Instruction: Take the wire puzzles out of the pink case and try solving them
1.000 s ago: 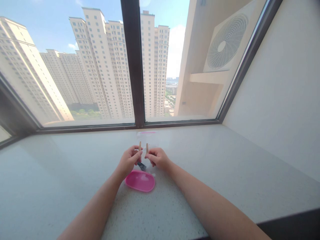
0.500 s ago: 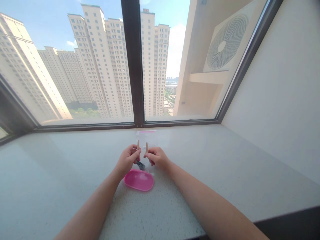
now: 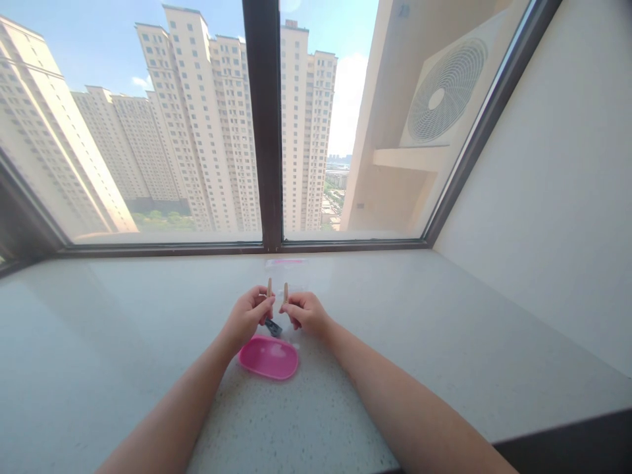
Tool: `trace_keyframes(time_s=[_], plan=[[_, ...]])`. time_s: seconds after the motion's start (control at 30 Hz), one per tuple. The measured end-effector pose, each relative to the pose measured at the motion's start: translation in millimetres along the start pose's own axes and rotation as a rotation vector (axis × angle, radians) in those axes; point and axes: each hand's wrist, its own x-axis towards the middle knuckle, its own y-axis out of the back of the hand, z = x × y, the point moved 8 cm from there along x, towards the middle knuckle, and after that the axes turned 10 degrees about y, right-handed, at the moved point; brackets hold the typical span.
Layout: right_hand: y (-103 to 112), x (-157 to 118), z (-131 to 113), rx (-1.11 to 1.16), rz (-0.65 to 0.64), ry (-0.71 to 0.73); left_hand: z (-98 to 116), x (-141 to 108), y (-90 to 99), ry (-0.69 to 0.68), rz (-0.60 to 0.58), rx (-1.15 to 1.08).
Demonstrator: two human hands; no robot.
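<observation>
My left hand (image 3: 251,315) pinches a small, flat, light-brown wooden piece (image 3: 269,287) that stands upright above the fingertips. A similar upright piece (image 3: 286,292) is held between the thumb and fingers of my right hand (image 3: 306,312). The two pieces are a short gap apart. Just below my left fingertips is a small dark grey object (image 3: 273,327), whose details are too small to tell. A pink oval dish (image 3: 269,357) sits on the pale speckled sill, nearer to me than both hands.
Behind the hands, a clear plastic bag with a pink strip (image 3: 288,262) lies near the window frame (image 3: 222,249). A white wall (image 3: 553,197) rises on the right. Tall buildings and an air-conditioner unit show outside the glass.
The view has shifted slightly, so the hands and dish appear a little further left. Both hands keep their hold on the wooden pieces, with hardly any other difference.
</observation>
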Motion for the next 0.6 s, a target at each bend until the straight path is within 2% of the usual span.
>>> trace_keyframes(time_s=[0.6], plan=[[0.0,0.5,-2.3,-0.037,0.005,0.012,-5.1,2.7,0.0,-0.003,-0.025,0.033]])
